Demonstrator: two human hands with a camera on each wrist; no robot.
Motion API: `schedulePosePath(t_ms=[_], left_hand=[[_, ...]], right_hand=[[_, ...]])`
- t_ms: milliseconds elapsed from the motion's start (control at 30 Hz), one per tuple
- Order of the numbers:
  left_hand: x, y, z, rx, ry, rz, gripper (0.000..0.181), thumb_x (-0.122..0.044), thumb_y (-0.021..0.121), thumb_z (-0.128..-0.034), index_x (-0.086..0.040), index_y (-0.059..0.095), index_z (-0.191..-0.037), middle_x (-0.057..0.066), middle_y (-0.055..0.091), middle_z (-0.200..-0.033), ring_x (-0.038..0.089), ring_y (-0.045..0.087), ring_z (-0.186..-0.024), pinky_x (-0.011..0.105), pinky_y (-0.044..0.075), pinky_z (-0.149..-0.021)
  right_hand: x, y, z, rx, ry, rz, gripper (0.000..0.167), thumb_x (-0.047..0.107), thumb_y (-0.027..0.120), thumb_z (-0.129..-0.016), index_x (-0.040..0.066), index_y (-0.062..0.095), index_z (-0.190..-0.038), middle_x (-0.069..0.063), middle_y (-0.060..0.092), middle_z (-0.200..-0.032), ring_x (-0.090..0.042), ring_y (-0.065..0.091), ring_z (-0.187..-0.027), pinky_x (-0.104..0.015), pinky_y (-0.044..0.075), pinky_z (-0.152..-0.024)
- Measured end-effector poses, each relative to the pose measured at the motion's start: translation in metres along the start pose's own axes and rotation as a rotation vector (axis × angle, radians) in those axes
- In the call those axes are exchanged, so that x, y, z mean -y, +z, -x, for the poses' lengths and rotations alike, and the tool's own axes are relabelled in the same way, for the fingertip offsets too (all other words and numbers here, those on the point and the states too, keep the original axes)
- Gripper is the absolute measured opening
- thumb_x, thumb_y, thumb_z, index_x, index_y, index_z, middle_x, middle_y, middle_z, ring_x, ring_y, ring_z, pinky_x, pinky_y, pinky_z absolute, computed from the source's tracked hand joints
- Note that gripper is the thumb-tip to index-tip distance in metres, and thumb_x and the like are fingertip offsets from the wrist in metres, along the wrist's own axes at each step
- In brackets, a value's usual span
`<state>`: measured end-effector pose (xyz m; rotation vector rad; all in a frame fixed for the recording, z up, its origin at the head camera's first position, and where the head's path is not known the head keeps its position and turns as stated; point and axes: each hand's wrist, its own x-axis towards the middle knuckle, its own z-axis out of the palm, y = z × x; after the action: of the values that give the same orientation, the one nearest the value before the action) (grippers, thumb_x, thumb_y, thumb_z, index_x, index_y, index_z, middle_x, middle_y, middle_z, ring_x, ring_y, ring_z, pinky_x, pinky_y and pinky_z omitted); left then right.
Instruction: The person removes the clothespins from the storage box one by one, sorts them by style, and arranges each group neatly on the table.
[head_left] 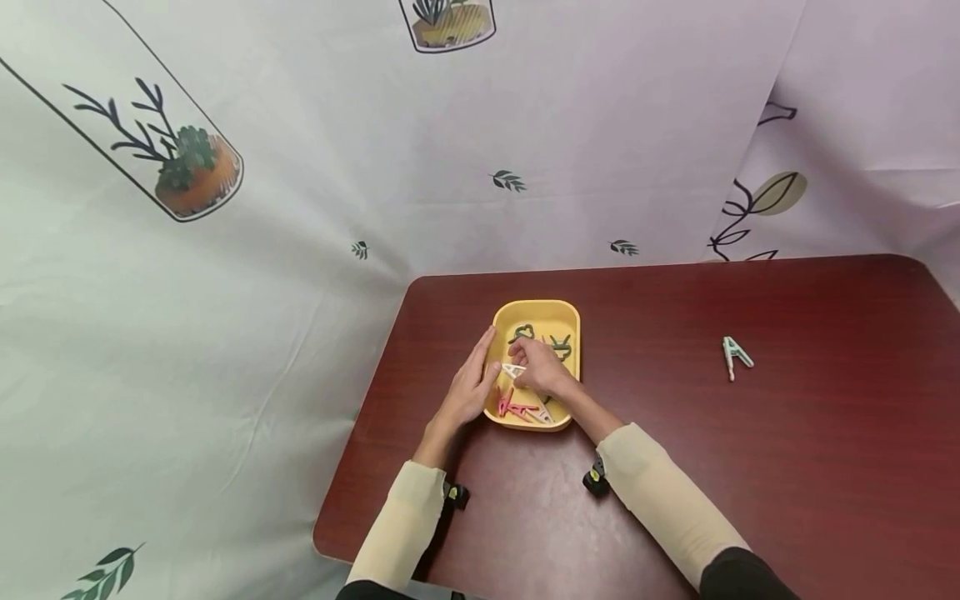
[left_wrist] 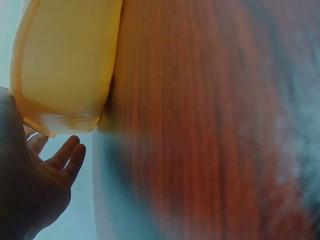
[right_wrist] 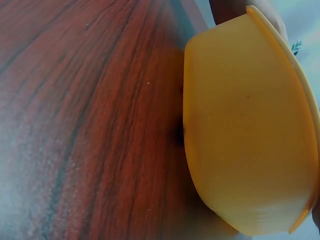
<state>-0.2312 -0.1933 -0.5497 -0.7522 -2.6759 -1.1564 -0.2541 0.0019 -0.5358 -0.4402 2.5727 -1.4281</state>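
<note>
A yellow tray [head_left: 573,321] stands on the table with several clothespins in it. Against its left side rests my left hand [head_left: 467,390], fingers straight along the wall and thumb at the rim. My right hand [head_left: 546,368] reaches in over the tray, its thumb and fingers pinching a white clothespin [head_left: 513,370]. Pink clothespins [head_left: 517,408] lie at the near end beside another pale clothespin [head_left: 542,414]. Dark green clothespins [head_left: 560,346] are at the far end. In the left wrist view, the left fingers [left_wrist: 67,155] are spread beside the tray [left_wrist: 65,65].
A pale green clothespin [head_left: 736,358] lies alone on the dark red table [head_left: 825,467], well to the right of the tray. A patterned cloth [head_left: 570,125] hangs behind the table and along its left side.
</note>
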Motion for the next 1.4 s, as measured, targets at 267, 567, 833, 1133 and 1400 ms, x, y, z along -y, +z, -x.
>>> schedulePosePath(t_ms=[267,567,833,1133,1400], left_hand=[[0.012,0.005,-0.001,-0.028,0.039,0.024,0.062,-0.018,0.051,-0.1111,-0.008,0.029,-0.168,0.009,0.031,-0.173,0.025,0.030,-0.158,0.049,0.026,-0.126],[-0.003,0.002,0.003,0.000,-0.027,-0.011,0.062,-0.012,0.053,-0.1108,-0.006,0.029,-0.168,0.008,0.030,-0.174,0.027,0.030,-0.158,0.054,0.027,-0.125],[-0.002,0.001,0.002,0.017,-0.050,-0.025,0.062,-0.029,0.048,-0.1135,-0.010,0.027,-0.169,0.005,0.029,-0.174,0.023,0.029,-0.158,0.050,0.027,-0.126],[-0.004,0.000,0.001,0.019,-0.059,-0.018,0.064,-0.028,0.048,-0.1135,-0.010,0.024,-0.170,0.006,0.029,-0.174,0.024,0.030,-0.158,0.049,0.027,-0.126],[-0.004,0.001,0.003,0.018,-0.058,-0.005,0.064,-0.026,0.049,-0.1135,-0.011,0.024,-0.170,0.006,0.029,-0.174,0.023,0.030,-0.158,0.047,0.026,-0.126]], right_hand=[[0.000,-0.001,0.001,-0.016,-0.024,0.010,0.044,-0.015,0.078,-0.073,-0.003,0.069,-0.114,-0.013,0.073,-0.100,-0.028,0.069,-0.096,-0.045,0.053,-0.098],[-0.002,-0.001,0.002,-0.014,0.016,-0.124,0.043,-0.013,0.081,-0.076,-0.003,0.070,-0.117,-0.014,0.075,-0.102,-0.028,0.071,-0.097,-0.039,0.058,-0.089],[0.000,-0.004,0.002,-0.037,0.002,-0.234,0.042,-0.016,0.079,-0.079,-0.009,0.069,-0.119,-0.016,0.075,-0.103,-0.031,0.071,-0.099,-0.041,0.058,-0.092],[-0.001,-0.008,0.001,-0.045,0.004,-0.356,0.041,-0.019,0.075,-0.082,-0.010,0.068,-0.122,-0.020,0.074,-0.110,-0.033,0.070,-0.103,-0.040,0.057,-0.095],[-0.001,-0.010,0.001,-0.078,-0.008,-0.453,0.039,-0.018,0.072,-0.083,-0.011,0.067,-0.120,-0.021,0.074,-0.112,-0.033,0.070,-0.102,-0.038,0.058,-0.091]])
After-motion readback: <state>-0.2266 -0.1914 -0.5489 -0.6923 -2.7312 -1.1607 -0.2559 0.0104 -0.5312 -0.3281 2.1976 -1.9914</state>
